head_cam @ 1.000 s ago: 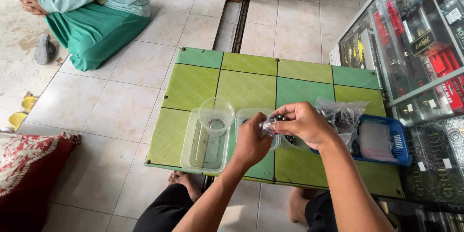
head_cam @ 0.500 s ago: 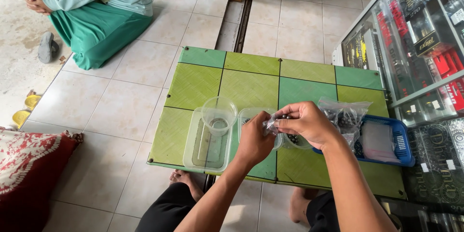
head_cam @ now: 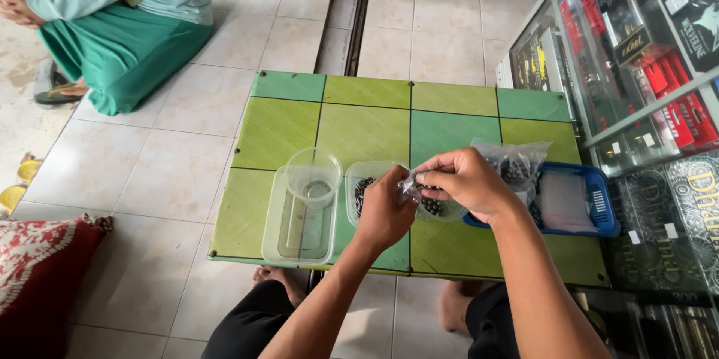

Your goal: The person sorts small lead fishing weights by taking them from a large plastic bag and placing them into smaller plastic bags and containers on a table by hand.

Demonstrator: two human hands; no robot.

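- A small clear plastic bag (head_cam: pixel 411 185) sits pinched between both hands, just above a clear tub (head_cam: pixel 374 179) of small dark beads on the green tiled desk (head_cam: pixel 359 116).
- The right hand (head_cam: pixel 468 179) has its grip closed on the bag's top edge.
- The left hand (head_cam: pixel 383 213) is closed on the bag from below.
- A clear cup (head_cam: pixel 313 175) stands in a clear tray (head_cam: pixel 299 220), left of the tub.
- A blue basket (head_cam: pixel 595 202) lies to the right, a bigger bead bag (head_cam: pixel 517 164) beside it.
- A person in green (head_cam: pixel 123 22) sits on the floor, well apart.

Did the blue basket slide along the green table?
No. The blue basket sits on the same right-hand tiles of the green table as before.
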